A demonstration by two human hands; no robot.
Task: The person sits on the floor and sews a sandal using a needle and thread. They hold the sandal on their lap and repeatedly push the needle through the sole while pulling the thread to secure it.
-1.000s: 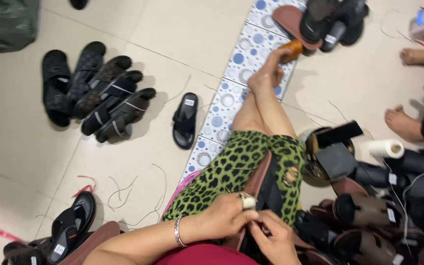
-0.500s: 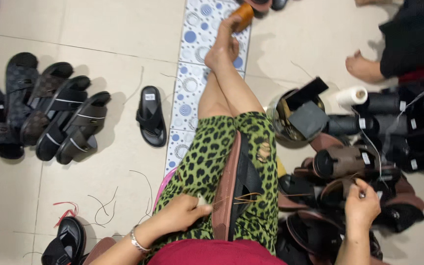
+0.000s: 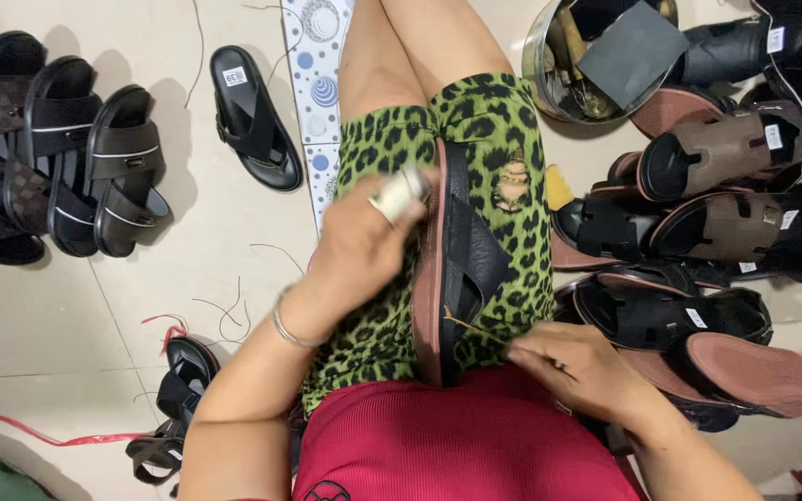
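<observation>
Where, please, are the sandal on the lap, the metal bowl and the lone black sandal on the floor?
sandal on the lap (image 3: 464,264), head view, on its black strap.
metal bowl (image 3: 538,65), head view, on its left rim.
lone black sandal (image 3: 254,121), head view, on its crossed straps.

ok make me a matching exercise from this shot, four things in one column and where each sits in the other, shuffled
Things:
1. brown-soled black-strapped sandal
2. round metal tin
3. single black slide sandal
4. silver bangle

Places:
a. on the left wrist
b. alone on the floor tiles, left of the patterned tile strip
c. upright on the lap, between the left hand and the right hand
d. on the floor above the pile of brown and black sandals, a dark grey square sheet on it

Pairs: 1-c, 2-d, 3-b, 4-a
</observation>
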